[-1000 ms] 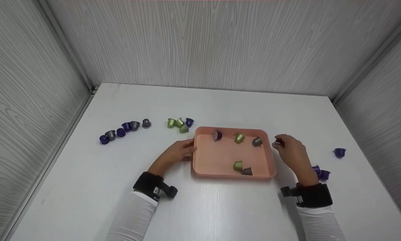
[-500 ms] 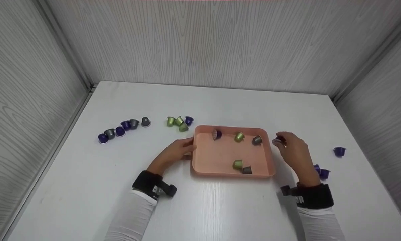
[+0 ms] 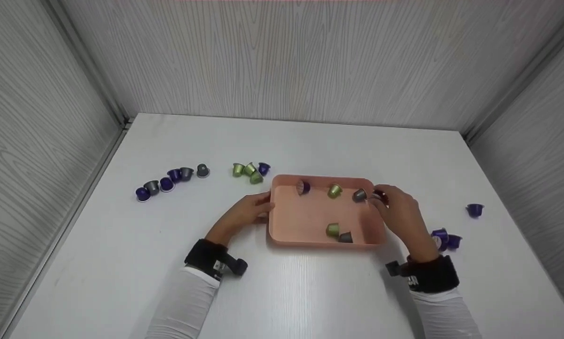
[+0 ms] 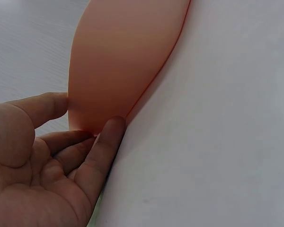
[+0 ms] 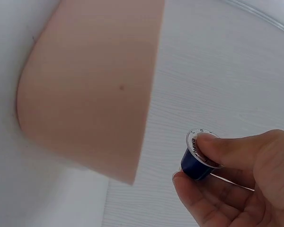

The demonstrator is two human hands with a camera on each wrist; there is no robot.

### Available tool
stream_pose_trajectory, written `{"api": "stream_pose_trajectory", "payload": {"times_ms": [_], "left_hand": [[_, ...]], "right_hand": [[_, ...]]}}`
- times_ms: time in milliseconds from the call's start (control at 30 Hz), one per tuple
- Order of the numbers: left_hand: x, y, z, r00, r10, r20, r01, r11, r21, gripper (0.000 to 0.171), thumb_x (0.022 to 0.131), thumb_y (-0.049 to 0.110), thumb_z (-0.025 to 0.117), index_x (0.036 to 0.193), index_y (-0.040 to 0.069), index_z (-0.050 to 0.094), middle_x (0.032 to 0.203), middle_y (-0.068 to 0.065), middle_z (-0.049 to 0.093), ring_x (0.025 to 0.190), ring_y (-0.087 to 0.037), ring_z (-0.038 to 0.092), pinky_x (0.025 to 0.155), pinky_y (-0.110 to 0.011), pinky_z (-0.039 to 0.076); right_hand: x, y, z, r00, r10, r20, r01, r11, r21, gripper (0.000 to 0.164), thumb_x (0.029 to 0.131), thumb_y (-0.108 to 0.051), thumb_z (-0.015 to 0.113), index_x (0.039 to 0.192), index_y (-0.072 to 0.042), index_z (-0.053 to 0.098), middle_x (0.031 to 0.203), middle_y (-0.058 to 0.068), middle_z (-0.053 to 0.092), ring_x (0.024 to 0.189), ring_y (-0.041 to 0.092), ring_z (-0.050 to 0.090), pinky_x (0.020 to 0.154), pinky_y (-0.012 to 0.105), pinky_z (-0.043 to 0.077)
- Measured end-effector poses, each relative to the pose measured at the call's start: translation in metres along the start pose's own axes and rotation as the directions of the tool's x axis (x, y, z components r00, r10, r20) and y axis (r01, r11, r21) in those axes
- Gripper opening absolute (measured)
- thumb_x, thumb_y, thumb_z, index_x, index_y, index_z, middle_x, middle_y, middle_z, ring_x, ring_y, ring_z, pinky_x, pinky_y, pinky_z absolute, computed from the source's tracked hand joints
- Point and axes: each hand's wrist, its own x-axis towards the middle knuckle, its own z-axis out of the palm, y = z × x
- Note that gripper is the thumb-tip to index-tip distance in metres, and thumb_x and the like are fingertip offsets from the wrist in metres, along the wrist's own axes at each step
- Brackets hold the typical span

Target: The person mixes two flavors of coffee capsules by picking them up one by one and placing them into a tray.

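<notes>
A shallow pink tray (image 3: 305, 219) lies on the white table, with several coffee capsules in it: a purple one (image 3: 303, 187), green ones (image 3: 334, 190) and grey ones (image 3: 359, 195). My left hand (image 3: 244, 213) holds the tray's left end, thumb at the rim and fingers against the wall, as the left wrist view shows. Over the tray's right rim, my right hand (image 3: 400, 214) pinches a dark blue coffee capsule (image 5: 194, 166) between thumb and fingers. Its printed lid faces the thumb, which partly covers it.
A row of purple and grey capsules (image 3: 175, 175) lies at the left. Green capsules (image 3: 249, 168) and a purple one (image 3: 264, 168) sit behind the tray. More purple capsules (image 3: 454, 241) are beside the right wrist, with a lone one (image 3: 475, 210) farther right. Wood-grain panels (image 3: 282, 61) enclose the table.
My right hand has moved left with the pinched capsule, from beside the tray to over its right rim. My left hand stays at the tray's left end.
</notes>
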Motion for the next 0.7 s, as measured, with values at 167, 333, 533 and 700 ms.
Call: {"api": "stream_pose_trajectory", "payload": {"times_ms": [167, 333, 533, 700], "left_hand": [[0.0, 0.002, 0.0, 1.0, -0.005, 0.003, 0.005, 1.0, -0.001, 0.055, 0.102, 0.017, 0.052, 0.152, 0.006, 0.031, 0.152, -0.012, 0.039, 0.119, -0.027, 0.057, 0.094, -0.034, 0.052], [-0.001, 0.003, 0.0, 1.0, -0.004, 0.004, 0.004, 1.0, 0.016, 0.055, 0.102, 0.018, 0.052, 0.152, 0.006, 0.031, 0.152, -0.012, 0.039, 0.119, -0.027, 0.057, 0.093, -0.033, 0.052], [-0.002, 0.003, 0.0, 1.0, 0.009, 0.015, -0.01, 1.0, 0.012, 0.055, 0.103, 0.017, 0.051, 0.153, 0.005, 0.03, 0.152, -0.014, 0.039, 0.12, -0.029, 0.057, 0.094, -0.034, 0.052], [-0.003, 0.003, -0.001, 1.0, 0.018, 0.015, -0.019, 1.0, 0.011, 0.056, 0.102, 0.018, 0.052, 0.152, 0.004, 0.031, 0.15, -0.015, 0.041, 0.118, -0.029, 0.058, 0.094, -0.035, 0.052]], "right_hand": [[0.0, -0.006, 0.004, 0.999, 0.002, 0.048, -0.002, 1.0, 0.002, 0.035, 0.092, -0.019, 0.07, 0.12, 0.002, 0.065, 0.1, 0.015, 0.068, 0.08, 0.027, 0.061, 0.069, 0.043, 0.051], [-0.001, -0.007, 0.007, 0.997, 0.009, 0.073, -0.009, 1.0, 0.0, 0.034, 0.093, -0.021, 0.069, 0.119, 0.001, 0.065, 0.098, 0.013, 0.069, 0.079, 0.025, 0.062, 0.069, 0.043, 0.052], [-0.001, -0.008, 0.012, 0.992, 0.002, 0.127, -0.001, 1.0, -0.008, 0.032, 0.093, -0.021, 0.069, 0.118, -0.002, 0.065, 0.095, 0.01, 0.069, 0.072, 0.021, 0.058, 0.065, 0.038, 0.051], [-0.002, -0.008, 0.015, 0.985, 0.016, 0.173, -0.011, 1.0, -0.029, 0.022, 0.093, -0.021, 0.069, 0.105, -0.004, 0.066, 0.086, 0.007, 0.067, 0.069, 0.02, 0.057, 0.062, 0.037, 0.049]]}}
